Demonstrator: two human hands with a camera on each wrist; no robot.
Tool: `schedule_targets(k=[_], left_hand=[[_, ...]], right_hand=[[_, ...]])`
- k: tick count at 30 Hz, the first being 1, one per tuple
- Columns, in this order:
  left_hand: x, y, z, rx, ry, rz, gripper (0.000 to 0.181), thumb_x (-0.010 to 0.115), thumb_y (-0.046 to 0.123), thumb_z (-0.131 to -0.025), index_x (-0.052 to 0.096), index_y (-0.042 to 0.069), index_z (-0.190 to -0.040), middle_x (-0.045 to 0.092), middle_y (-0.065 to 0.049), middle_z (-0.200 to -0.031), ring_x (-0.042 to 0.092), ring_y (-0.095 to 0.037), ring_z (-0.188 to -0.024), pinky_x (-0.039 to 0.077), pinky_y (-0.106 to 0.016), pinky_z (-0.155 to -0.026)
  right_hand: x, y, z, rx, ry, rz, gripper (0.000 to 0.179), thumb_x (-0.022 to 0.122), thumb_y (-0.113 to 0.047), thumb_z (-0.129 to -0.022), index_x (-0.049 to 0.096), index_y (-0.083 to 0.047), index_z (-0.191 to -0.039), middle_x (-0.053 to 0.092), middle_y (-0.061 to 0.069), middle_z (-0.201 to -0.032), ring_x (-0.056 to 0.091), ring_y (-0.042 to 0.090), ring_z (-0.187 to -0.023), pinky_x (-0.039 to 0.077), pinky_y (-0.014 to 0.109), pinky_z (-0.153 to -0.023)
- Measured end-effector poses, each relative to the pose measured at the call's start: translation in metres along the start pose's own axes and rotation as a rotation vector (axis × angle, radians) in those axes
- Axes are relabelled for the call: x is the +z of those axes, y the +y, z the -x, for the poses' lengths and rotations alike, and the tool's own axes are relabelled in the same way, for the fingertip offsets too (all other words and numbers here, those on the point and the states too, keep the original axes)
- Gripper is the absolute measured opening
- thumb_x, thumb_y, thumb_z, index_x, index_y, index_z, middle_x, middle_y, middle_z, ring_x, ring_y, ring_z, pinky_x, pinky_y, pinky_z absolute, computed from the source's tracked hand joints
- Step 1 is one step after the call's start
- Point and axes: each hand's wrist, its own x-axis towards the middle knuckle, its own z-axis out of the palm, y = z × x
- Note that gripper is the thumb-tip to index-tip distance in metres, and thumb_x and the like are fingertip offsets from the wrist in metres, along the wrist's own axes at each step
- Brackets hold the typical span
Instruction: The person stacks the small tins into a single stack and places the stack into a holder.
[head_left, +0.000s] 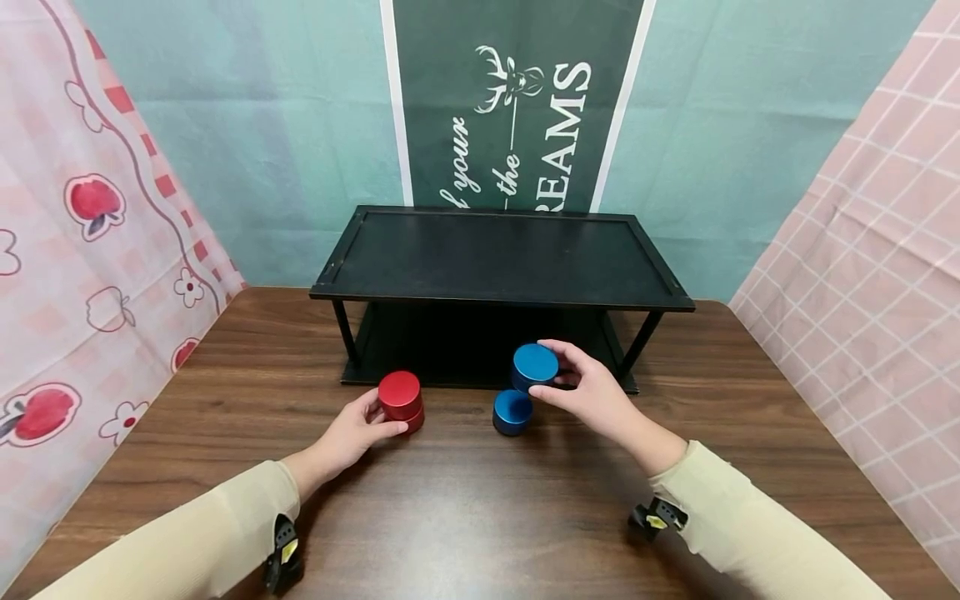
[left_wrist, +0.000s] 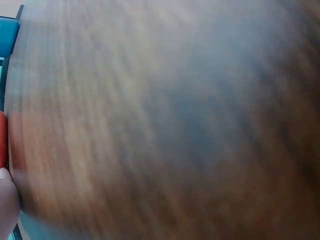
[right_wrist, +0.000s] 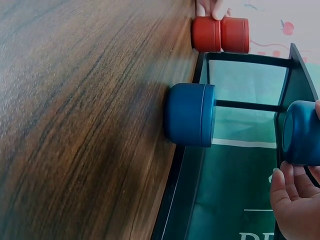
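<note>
Two round red tins stand stacked, the upper red tin (head_left: pixel 400 390) on the lower red tin (head_left: pixel 415 423). My left hand (head_left: pixel 347 437) grips the stack from its left side, thumb in front. With thumb and fingers, my right hand (head_left: pixel 596 398) holds a round blue tin (head_left: pixel 536 363) in the air. A second blue tin (head_left: pixel 513 412) stands on the table below it and slightly left. The right wrist view shows a gap between the held blue tin (right_wrist: pixel 301 134) and the standing one (right_wrist: pixel 189 115). In the left wrist view only a red edge and a fingertip show.
A black two-level shelf (head_left: pixel 495 254) stands behind the tins, its lower board (head_left: pixel 450 350) close to them. The brown wooden table (head_left: pixel 465 508) spreads in front. Patterned cloths hang at left and right, with a green printed cloth behind.
</note>
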Motion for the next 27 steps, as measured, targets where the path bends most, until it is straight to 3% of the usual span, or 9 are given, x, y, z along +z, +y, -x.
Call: schedule_targets(k=[6, 27], left_hand=[[0.000, 0.001, -0.001, -0.010, 0.008, -0.014, 0.059, 0.071, 0.010, -0.083, 0.042, -0.005, -0.133, 0.052, -0.021, -0.128, 0.048, -0.025, -0.120, 0.039, -0.027, -0.098], [-0.002, 0.001, 0.001, -0.009, 0.000, -0.014, 0.059, 0.071, 0.011, -0.083, 0.042, -0.007, -0.132, 0.051, -0.023, -0.128, 0.047, -0.030, -0.121, 0.036, -0.037, -0.101]], right_hand=[[0.004, 0.000, -0.002, 0.003, -0.009, -0.005, 0.062, 0.076, -0.026, -0.079, 0.048, -0.013, -0.133, 0.056, 0.010, -0.118, 0.058, 0.023, -0.098, 0.051, 0.039, -0.086], [0.021, -0.003, -0.010, -0.026, -0.050, -0.042, 0.060, 0.075, -0.024, -0.079, 0.049, -0.012, -0.132, 0.056, 0.007, -0.123, 0.058, 0.021, -0.099, 0.051, 0.037, -0.085]])
